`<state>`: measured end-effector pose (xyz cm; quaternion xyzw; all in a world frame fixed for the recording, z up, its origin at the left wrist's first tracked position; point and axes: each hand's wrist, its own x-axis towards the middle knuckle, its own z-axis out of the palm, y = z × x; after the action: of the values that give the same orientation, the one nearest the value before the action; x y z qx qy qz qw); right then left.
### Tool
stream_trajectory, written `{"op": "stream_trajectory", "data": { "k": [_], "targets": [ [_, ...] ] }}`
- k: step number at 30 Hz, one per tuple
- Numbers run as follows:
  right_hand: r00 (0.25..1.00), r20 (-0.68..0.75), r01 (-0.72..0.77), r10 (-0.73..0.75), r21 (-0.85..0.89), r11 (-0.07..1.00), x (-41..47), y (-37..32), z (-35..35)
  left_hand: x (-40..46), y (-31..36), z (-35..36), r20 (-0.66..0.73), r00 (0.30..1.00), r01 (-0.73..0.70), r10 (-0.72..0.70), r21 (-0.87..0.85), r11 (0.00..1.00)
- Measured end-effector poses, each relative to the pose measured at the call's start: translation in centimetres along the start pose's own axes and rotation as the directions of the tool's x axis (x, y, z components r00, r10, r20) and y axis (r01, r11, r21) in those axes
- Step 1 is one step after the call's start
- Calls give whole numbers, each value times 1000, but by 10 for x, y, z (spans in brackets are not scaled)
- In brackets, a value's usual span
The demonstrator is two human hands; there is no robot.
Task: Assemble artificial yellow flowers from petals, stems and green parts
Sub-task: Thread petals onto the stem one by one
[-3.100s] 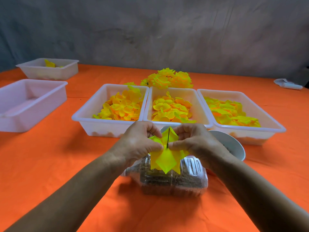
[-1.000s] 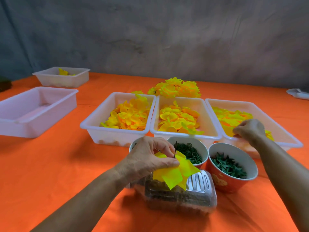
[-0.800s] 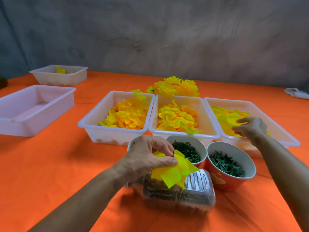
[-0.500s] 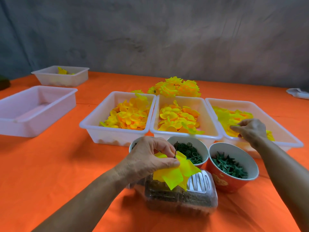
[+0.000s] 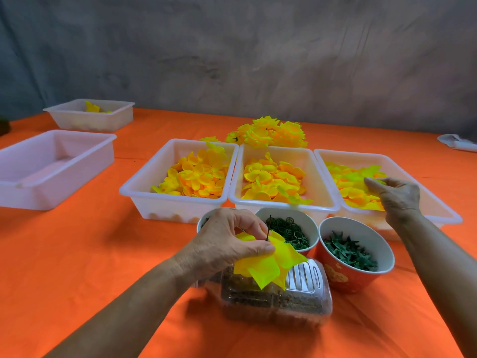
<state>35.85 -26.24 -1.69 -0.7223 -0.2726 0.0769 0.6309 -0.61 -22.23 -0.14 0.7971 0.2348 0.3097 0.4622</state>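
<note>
One flower is partway built: left hand (image 5: 227, 241) is pinching yellow petals (image 5: 268, 262) w/ a thin dark stem (image 5: 268, 228) poking up through them. Right hand (image 5: 395, 195) is reaching into the tray (image 5: 444, 215) far right of the left hand, fingers closing on a petal there. Finished flowers (image 5: 268, 133) are piling beyond both hands; more petal layers & green parts (image 5: 348, 254) are probably left.

A single head-worn view looks forward and down from above the near edge of the orange table (image 5: 77, 254), close over the middle white tray (image 5: 284, 206). Beyond that tray it faces the grey wall (image 5: 232, 60). No second view overlaps it.
</note>
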Motion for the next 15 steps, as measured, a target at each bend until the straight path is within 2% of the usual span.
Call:
{"op": "stream_trajectory", "data": {
  "k": [7,10,15],
  "targets": [
    [998,-3,58,-58,97,994,-20,-20,2,0,1,0,0,1000,16,-16,-12,1000],
    [996,69,45,-60,198,979,-34,-35,5,-1,2,0,-7,1000,19,-19,-9,1000],
    [974,215,18,-71,241,970,-72,-61,17,-2,0,1,-21,999,23,-24,-32,999]
  ]
}}
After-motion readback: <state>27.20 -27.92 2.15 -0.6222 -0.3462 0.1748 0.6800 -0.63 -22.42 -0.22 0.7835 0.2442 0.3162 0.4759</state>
